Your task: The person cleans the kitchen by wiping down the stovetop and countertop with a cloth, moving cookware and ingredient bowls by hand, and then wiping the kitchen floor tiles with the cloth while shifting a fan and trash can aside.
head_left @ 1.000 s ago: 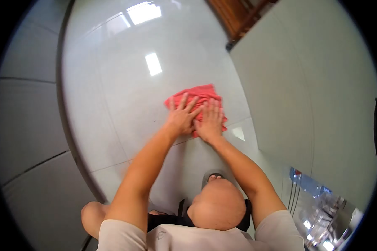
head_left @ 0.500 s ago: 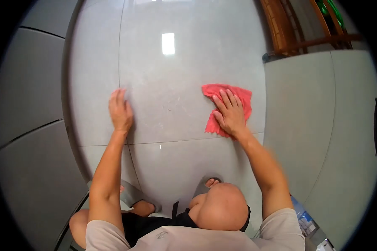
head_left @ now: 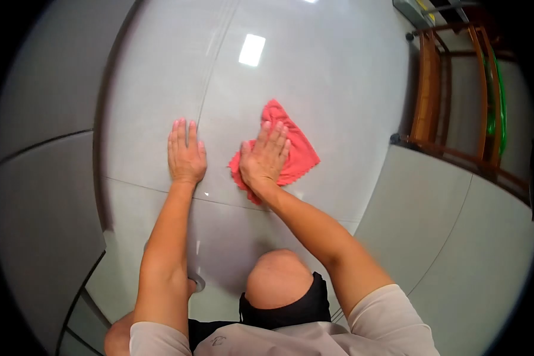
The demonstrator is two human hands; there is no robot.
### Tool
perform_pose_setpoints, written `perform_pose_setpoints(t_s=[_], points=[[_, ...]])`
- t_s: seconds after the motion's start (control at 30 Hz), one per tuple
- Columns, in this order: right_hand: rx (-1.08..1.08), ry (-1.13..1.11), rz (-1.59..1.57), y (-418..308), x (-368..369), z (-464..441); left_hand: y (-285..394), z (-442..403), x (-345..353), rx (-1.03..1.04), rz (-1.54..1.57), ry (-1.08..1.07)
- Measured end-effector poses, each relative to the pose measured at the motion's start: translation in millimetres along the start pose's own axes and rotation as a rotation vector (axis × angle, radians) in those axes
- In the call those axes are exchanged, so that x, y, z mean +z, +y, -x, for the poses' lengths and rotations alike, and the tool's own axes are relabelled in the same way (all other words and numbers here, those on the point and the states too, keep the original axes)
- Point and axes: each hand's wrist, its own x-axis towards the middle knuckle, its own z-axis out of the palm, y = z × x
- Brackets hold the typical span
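Observation:
A red cloth [head_left: 301, 155] lies partly spread on the shiny grey tiled floor [head_left: 314, 77], its left part bunched up. My right hand [head_left: 266, 155] rests on top of the cloth, palm down with its fingers stretched out. To the left of the cloth, my left hand [head_left: 186, 153] lies flat on the bare tiles beside a tile joint. It touches only the floor, and a gap separates it from the cloth.
Grey cabinet fronts [head_left: 41, 196] run along the left side. A pale grey panel [head_left: 421, 207] stands at the right. Behind it is a brown wooden rack [head_left: 430, 89] with something green [head_left: 499, 107] in it. My bare knee [head_left: 277, 279] is near the bottom.
A second ago both hands were on the cloth. My left hand went left onto the floor. Since half a second ago, my right hand and the cloth have moved left, nearer my left hand.

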Motion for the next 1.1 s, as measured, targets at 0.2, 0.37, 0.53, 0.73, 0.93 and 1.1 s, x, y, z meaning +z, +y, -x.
perform_pose_setpoints(t_s=[0.2,0.37,0.53,0.73,0.93,1.1], points=[[-0.067,-0.079,0.044,23,-8,0,4,0,-3,-0.029,0.067,-0.018],[0.03,0.111,0.097,132,-25,13,6,-8,-6,-0.01,0.052,-0.029],[0.034,0.103,0.124,126,-46,-37,10,-5,-9,-0.021,0.021,-0.054],[-0.217,0.042,0.063,54,-43,-100,9,-7,-9,0.0,0.045,-0.005],[-0.468,0.089,0.04,5,-17,-73,14,-12,-5,0.029,0.044,0.09],[-0.546,0.086,-0.083,15,-11,-37,7,-23,8,0.065,0.113,0.147]])
